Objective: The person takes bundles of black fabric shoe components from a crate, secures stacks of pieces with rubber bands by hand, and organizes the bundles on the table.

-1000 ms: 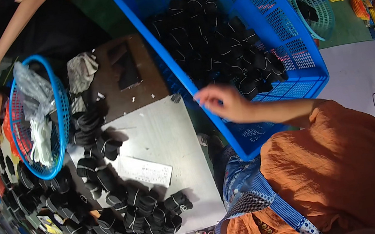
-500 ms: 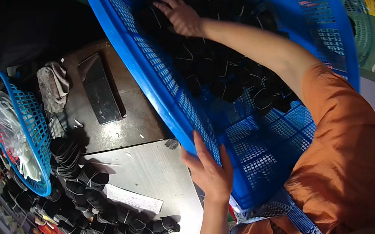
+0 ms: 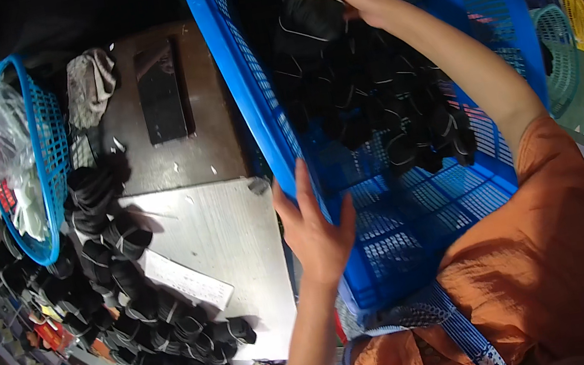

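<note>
Left hand at 6 o'clock clamped on the blue crate rim, right hand at 12 closed over a black sock bundle atop the pile inside, grey table at 9.

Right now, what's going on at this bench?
A person in an orange top leans over a big blue crate partly filled with black rolled bundles. The right hand reaches deep into the crate and rests on the bundles at the far end; whether it grips one is unclear. The left hand grips the crate's near rim. More black bundles lie piled along the table, beside a round blue basket holding a clear bag.
</note>
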{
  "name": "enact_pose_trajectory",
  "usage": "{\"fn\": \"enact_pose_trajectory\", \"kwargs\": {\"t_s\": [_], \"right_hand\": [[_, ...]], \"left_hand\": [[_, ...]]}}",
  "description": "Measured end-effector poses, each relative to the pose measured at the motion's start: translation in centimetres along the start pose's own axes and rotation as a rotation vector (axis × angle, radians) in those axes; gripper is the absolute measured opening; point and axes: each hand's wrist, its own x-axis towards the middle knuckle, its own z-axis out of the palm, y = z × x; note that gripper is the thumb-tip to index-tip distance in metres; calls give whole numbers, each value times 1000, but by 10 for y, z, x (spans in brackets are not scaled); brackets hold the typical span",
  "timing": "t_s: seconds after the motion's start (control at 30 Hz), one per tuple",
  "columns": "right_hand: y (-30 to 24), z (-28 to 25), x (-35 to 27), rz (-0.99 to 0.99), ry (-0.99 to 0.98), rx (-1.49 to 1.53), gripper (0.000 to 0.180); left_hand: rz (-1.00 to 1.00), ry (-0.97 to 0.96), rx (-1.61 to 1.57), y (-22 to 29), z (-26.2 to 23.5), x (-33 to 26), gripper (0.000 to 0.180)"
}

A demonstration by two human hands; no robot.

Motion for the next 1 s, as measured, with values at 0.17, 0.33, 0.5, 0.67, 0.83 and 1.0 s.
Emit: {"fn": "enact_pose_trajectory", "kwargs": {"t_s": [0.17, 0.33, 0.5, 0.67, 0.83, 1.0], "right_hand": [[-71, 5, -140, 442, -157, 716, 38], [-125, 41, -212, 519, -286, 489, 66], [-137, 108, -291, -144, -100, 182, 103], [-156, 169, -318, -236, -130, -187, 105], [-183, 208, -317, -148, -346, -248, 101], [-185, 266, -315, -494, -422, -394, 92]], "left_hand": [[262, 315, -117, 4, -23, 2, 77], [155, -267, -978, 24, -60, -2, 76], [-116, -180, -1410, 20, -71, -51, 74], [-305, -137, -1715, -13, -96, -91, 65], [-320, 12, -1770, -49, -121, -126, 58], [-308, 166, -1816, -86, -136, -160, 71]]}}
